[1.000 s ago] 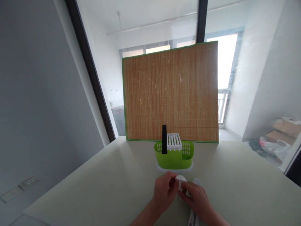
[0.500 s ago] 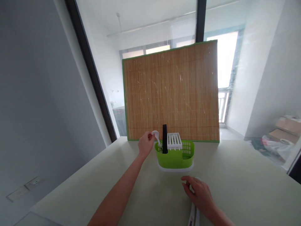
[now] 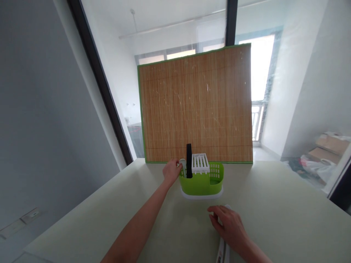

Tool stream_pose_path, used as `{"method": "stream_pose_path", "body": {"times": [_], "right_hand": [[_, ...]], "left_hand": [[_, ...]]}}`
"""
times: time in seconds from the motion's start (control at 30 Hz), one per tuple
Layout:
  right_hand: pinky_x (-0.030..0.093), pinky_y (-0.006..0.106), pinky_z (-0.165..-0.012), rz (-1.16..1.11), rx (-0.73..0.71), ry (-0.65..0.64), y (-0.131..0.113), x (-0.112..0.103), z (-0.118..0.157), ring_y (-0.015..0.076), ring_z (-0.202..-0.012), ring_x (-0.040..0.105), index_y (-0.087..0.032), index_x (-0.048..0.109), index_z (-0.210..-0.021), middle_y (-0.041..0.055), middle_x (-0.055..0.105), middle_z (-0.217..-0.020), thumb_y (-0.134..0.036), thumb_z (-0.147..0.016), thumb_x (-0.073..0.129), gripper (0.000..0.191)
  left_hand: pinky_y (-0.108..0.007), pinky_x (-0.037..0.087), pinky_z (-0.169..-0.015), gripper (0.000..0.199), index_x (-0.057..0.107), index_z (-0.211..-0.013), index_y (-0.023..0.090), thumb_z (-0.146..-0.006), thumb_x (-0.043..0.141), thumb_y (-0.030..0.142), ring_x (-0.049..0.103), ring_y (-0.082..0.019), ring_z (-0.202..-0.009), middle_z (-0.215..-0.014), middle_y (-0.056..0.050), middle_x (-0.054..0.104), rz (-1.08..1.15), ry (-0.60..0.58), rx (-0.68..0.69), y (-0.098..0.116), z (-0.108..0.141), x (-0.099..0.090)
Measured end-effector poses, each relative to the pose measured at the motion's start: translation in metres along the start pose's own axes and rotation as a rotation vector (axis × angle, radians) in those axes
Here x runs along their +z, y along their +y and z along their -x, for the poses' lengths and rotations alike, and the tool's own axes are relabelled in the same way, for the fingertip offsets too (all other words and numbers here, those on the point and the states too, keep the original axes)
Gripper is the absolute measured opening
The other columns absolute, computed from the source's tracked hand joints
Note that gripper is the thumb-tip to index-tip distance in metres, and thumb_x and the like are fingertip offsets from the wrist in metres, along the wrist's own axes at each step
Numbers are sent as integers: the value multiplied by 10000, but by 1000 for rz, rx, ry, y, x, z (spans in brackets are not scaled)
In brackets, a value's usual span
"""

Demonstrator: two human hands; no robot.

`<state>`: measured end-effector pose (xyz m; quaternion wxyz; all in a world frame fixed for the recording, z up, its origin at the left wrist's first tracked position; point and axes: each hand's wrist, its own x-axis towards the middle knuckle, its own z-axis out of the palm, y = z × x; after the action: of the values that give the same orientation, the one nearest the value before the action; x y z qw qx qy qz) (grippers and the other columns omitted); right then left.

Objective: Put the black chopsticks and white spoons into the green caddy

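Note:
My left hand (image 3: 172,172) pinches the bowl end of a small white spoon (image 3: 183,162) at the left end of a green basket (image 3: 201,187). The spoon stands almost upright, its lower part inside the basket. Just right of it, a black upright piece (image 3: 189,160) rises from the basket, beside a white slatted rack (image 3: 200,163). Nearer to me, my right hand (image 3: 231,226) lies over a long white curved object (image 3: 223,250), with thumb and forefinger apart. The hand covers the middle of that object, whose kind I cannot make out.
The basket has a white base and stands on a pale table (image 3: 263,204). Behind it a bamboo mat (image 3: 197,109) with green edging stands upright along the table's far edge. Cardboard boxes (image 3: 331,146) and plastic bags lie beyond, at the right.
The spoon has gone lower into the basket and stands straighter, with my left hand moving down along with it. My right hand stays over the white object. The view has shifted slightly.

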<state>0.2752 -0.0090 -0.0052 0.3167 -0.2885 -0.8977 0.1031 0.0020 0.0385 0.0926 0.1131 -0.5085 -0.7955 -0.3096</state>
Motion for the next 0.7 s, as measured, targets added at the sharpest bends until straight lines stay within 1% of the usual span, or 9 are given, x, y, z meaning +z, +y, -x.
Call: {"method": "stream_pose_path", "body": {"times": [0.07, 0.13, 0.23, 0.3, 0.33, 0.4, 0.47, 0.6, 0.7], "right_hand": [[401, 277, -676, 37, 17, 0, 0, -1, 0, 165, -743, 581, -250, 580, -975, -11, 628, -789, -181, -856, 461, 182], [399, 288, -680, 89, 39, 10, 2, -4, -1, 182, -782, 565, -252, 584, -962, -5, 618, -796, -183, -858, 465, 172], [393, 336, -747, 215, 73, 40, 10, -9, -3, 223, -880, 534, -244, 591, -980, 22, 611, -897, -190, -844, 493, 176], [381, 371, -780, 314, 108, 47, 18, -12, -4, 247, -917, 519, -229, 595, -1010, 46, 598, -966, -204, -824, 526, 200], [379, 380, -781, 355, 132, 42, 22, -13, -4, 255, -920, 518, -220, 600, -1012, 57, 592, -977, -219, -816, 541, 205], [379, 384, -764, 412, 184, 19, 29, -15, -3, 262, -908, 526, -209, 619, -979, 71, 590, -962, -264, -816, 555, 183], [378, 379, -743, 438, 225, -15, 34, -14, -2, 263, -887, 540, -211, 636, -917, 72, 598, -918, -305, -829, 545, 158], [368, 368, -723, 392, 260, -108, 38, -12, -2, 262, -853, 572, -238, 647, -827, 45, 632, -812, -333, -855, 511, 168], [373, 354, -731, 283, 294, -152, 38, -11, -2, 250, -854, 597, -244, 643, -869, 33, 661, -835, -319, -848, 516, 149]], "left_hand": [[-253, 353, -590, 246, 608, -964, 209, -788, 510, 350, 585, -198, -801, -888, -44, 640, -2, 3, 1, -1, 0, -3], [-248, 352, -577, 320, 568, -1072, 223, -783, 516, 350, 586, -185, -781, -891, -26, 630, 12, 33, 1, -1, 4, -8], [-238, 350, -575, 368, 509, -1160, 230, -809, 493, 341, 582, -164, -760, -863, -7, 609, 60, 162, 15, -1, 17, -14], [-234, 348, -581, 342, 503, -1158, 230, -829, 475, 317, 577, -153, -747, -832, 2, 598, 78, 225, 65, -1, 30, -15], [-232, 347, -582, 324, 509, -1148, 232, -834, 472, 302, 574, -151, -744, -829, 3, 597, 78, 231, 106, 0, 35, -14], [-228, 345, -578, 291, 526, -1122, 240, -838, 469, 272, 572, -148, -745, -851, 0, 604, 70, 207, 186, 2, 44, -12], [-223, 349, -578, 271, 537, -1103, 237, -843, 463, 250, 574, -146, -754, -883, -6, 612, 79, 188, 223, 4, 50, -10], [-217, 373, -605, 243, 550, -1069, 215, -843, 459, 220, 573, -137, -751, -869, -10, 609, 165, 215, 220, 10, 61, -8], [-220, 387, -635, 226, 567, -1042, 213, -852, 445, 215, 565, -133, -744, -828, -12, 601, 259, 199, 266, 16, 83, -5]]}}
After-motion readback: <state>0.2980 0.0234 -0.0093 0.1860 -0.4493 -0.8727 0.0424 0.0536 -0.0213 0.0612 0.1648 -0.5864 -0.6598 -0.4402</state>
